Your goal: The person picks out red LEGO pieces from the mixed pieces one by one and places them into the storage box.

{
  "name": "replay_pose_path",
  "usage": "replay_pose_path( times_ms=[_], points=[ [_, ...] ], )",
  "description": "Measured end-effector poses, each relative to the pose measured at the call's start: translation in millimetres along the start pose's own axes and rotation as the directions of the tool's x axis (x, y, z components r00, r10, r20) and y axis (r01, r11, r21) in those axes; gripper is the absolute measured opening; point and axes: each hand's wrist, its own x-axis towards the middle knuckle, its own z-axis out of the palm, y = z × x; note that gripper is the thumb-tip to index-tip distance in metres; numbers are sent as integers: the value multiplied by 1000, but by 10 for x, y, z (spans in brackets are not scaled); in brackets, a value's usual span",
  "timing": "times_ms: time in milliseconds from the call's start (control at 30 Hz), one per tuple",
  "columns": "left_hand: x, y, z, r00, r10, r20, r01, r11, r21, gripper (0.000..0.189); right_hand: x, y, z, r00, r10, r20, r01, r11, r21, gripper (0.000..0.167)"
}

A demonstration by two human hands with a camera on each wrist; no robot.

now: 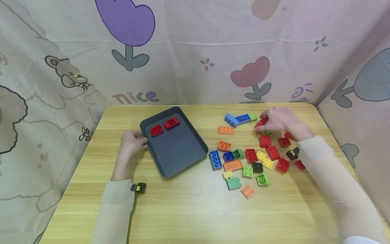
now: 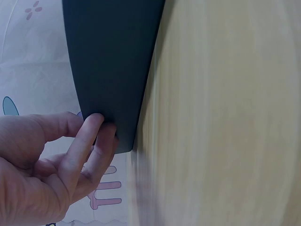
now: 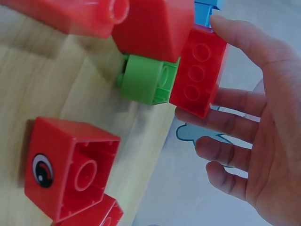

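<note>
My left hand (image 1: 130, 144) pinches the left rim of a dark grey tray (image 1: 179, 152). The left wrist view shows the thumb and fingers at the tray's side wall (image 2: 113, 56). Two red bricks (image 1: 156, 130) lie inside, near the tray's far end. At the right of the table, my right hand (image 1: 278, 120) holds a red brick (image 3: 195, 70) between thumb and fingers, its underside tubes showing in the right wrist view. A light green brick (image 3: 146, 80) and another red brick (image 3: 155, 28) are close beside it.
Loose bricks lie right of the tray: blue (image 1: 215, 160), orange (image 1: 233, 165), yellow (image 1: 265, 160), black (image 1: 257, 167), green (image 1: 233, 183) and several red ones (image 1: 272, 153). The wooden table (image 1: 189, 213) meets a patterned curtain (image 1: 189, 74) at the back.
</note>
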Motion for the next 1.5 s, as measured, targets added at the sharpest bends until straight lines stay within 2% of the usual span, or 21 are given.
replay_pose_path(
  times_ms=[467,767,1300,1500],
  points=[
    [0,11,0,1000,-1,-4,1,1000,-5,46,-10,-210,-159,999,-49,-12,50,997,54,74],
    [12,-1,-4,1000,2,0,-2,1000,-6,47,6,-373,-223,993,-112,-36,114,990,77,68],
    [6,4,-8,1000,0,5,0,1000,-19,47,52,-665,-279,970,-233,-68,237,970,58,68],
    [-5,-2,-8,1000,8,7,-8,1000,-9,47,93,-769,-312,965,-248,-87,252,967,38,67]
  ],
)
